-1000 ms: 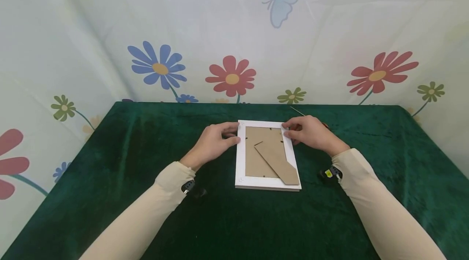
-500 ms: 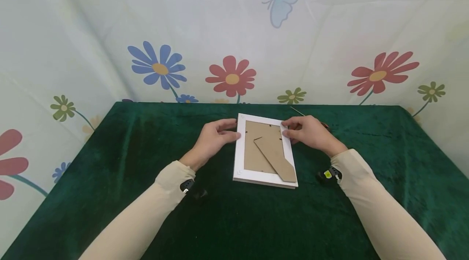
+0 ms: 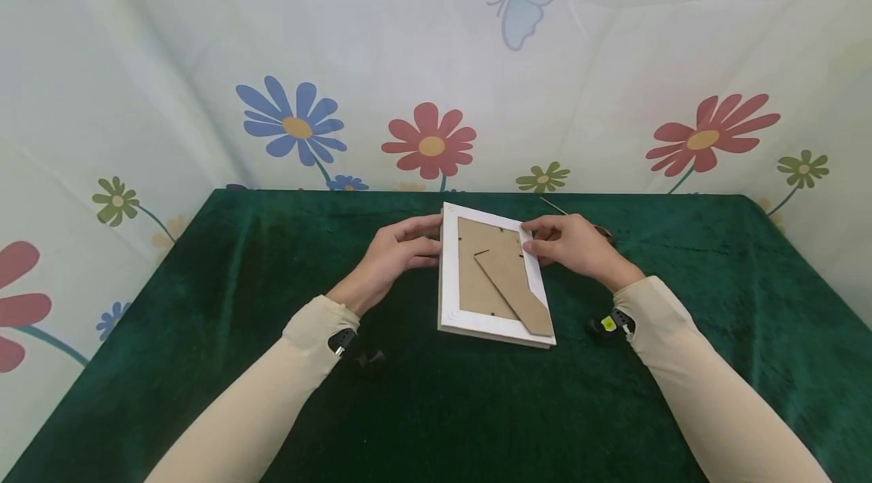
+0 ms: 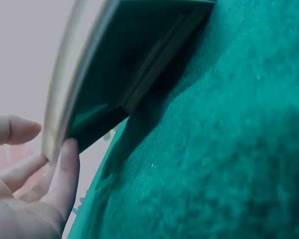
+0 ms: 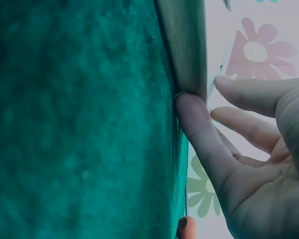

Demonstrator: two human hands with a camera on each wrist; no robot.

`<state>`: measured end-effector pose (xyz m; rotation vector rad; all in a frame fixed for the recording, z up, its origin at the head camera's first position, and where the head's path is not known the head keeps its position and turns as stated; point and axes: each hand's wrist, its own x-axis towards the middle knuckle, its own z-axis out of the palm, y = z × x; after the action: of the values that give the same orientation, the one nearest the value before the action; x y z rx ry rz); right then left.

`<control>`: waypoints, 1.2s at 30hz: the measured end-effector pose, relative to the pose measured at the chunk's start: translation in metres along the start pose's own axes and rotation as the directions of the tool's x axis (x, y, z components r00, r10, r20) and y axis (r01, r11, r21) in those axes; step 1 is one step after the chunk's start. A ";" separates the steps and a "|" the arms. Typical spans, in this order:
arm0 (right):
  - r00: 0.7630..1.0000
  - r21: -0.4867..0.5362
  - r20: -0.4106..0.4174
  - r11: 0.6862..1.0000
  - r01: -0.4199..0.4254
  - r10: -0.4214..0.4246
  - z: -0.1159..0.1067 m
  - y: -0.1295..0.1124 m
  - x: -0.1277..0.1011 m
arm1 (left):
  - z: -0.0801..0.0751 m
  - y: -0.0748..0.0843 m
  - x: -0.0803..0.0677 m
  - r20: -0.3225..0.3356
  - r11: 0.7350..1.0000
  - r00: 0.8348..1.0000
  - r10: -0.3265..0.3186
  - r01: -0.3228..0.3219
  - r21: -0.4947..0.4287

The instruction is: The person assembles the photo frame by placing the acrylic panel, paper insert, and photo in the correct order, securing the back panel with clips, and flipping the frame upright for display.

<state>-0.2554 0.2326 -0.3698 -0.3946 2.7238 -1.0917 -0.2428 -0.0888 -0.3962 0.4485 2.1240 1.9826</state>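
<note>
A white picture frame lies back side up, with a brown backing board and a slanted brown stand leg. Its left side is tilted up off the cloth; the left wrist view shows the dark front beneath. My left hand touches the raised left edge with fairly straight fingers, one fingertip against the underside and the thumb beside the edge. At the upper right edge my right hand pinches the frame, thumb on the white border and a finger against the side.
Dark green cloth covers the table. Behind my right hand lies a thin-shafted tool with a reddish handle, partly hidden. A flower-printed curtain hangs at the back and sides.
The frame's left side has risen and its far left corner has shifted away from me. My left thumb has slid off the white border to the edge. The right hand has barely moved.
</note>
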 end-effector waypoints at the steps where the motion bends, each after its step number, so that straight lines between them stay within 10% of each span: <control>1: 1.000 0.009 0.002 1.000 -0.003 0.003 0.000 0.000 0.000 | 0.000 0.000 0.000 0.012 1.000 1.000 0.006 -0.005 -0.018; 23: 0.996 -0.098 -0.055 0.993 0.068 -0.073 0.000 -0.012 -0.003 | 0.013 0.017 -0.003 0.003 0.996 0.999 0.050 -0.050 0.077; 36: 0.981 0.088 0.065 0.980 0.177 -0.183 0.008 -0.034 -0.015 | 0.014 0.026 -0.002 -0.010 0.996 0.998 0.056 -0.055 0.065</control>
<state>-0.2335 0.2085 -0.3513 -0.6660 2.6102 -1.2034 -0.2342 -0.0747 -0.3713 0.5135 2.2108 1.9551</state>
